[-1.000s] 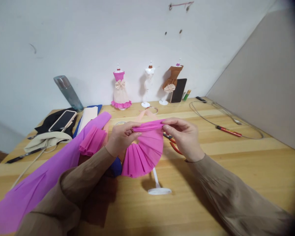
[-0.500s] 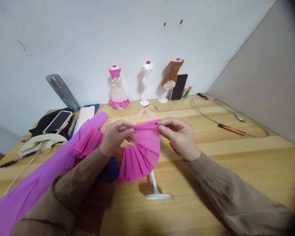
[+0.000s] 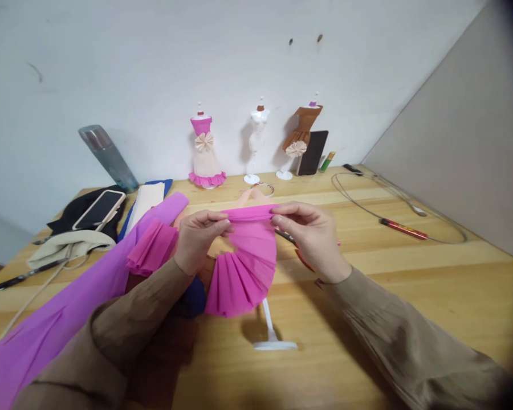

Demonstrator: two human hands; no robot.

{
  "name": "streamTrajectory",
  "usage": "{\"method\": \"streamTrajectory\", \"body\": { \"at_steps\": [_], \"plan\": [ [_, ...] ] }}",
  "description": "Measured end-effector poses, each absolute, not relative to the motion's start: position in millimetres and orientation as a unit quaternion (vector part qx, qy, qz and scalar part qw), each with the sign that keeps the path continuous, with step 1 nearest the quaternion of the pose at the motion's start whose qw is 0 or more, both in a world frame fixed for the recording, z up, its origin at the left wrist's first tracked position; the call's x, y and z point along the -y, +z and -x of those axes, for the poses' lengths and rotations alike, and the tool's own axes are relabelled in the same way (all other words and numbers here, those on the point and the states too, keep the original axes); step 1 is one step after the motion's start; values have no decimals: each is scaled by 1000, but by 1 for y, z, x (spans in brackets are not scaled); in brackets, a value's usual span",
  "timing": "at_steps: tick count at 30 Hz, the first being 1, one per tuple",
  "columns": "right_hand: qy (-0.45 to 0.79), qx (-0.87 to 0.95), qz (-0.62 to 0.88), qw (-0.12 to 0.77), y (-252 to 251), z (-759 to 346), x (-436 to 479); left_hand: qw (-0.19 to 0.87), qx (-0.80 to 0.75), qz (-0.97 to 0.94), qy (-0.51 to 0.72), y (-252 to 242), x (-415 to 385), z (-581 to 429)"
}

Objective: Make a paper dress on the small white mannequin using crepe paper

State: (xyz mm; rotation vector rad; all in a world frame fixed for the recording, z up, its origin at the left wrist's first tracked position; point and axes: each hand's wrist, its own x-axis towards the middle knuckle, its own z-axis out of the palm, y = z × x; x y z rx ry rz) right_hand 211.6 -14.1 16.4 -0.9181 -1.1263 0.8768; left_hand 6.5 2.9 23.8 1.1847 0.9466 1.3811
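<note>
Between my hands is a strip of pink crepe paper (image 3: 245, 267), folded along its top edge and fanned into pleats lower down. My left hand (image 3: 199, 236) pinches the left end of the fold, and my right hand (image 3: 308, 236) pinches the right end. Below the pleats, the white stem and round base of a small stand (image 3: 276, 345) show; its upper part is hidden by the paper. Another gathered pink paper piece (image 3: 154, 247) lies by my left wrist, over a long purple paper sheet (image 3: 68, 302). Partly hidden behind my right hand is a dark tool with orange-red handles (image 3: 302, 259).
Along the wall stand a pink-and-cream dressed mannequin (image 3: 204, 151), a bare white mannequin (image 3: 256, 139) and a brown-dressed one (image 3: 301, 128). A bottle (image 3: 109, 159) leans at left, near a phone (image 3: 99, 209). A cable (image 3: 354, 199) and a red pen-like tool (image 3: 404, 228) lie right.
The folded top edge is now held flatter and straighter between my hands, showing a wider band. My hands stay in nearly the same place; the view has shifted slightly.
</note>
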Motion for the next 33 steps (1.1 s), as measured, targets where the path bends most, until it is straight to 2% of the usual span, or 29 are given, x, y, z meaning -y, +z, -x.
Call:
{"method": "streamTrajectory", "body": {
  "at_steps": [4,20,27,33],
  "plan": [
    [358,511,416,661,18,-213,16,503,-379,-495,598,26,-1,-8],
    [392,495,407,660,17,-211,17,491,-350,-515,610,26,2,-6],
    [408,512,424,626,26,-211,19,434,-346,-535,637,22,0,-6],
    [396,512,419,636,23,-213,18,464,-344,-524,626,24,2,-8]
  ]
}}
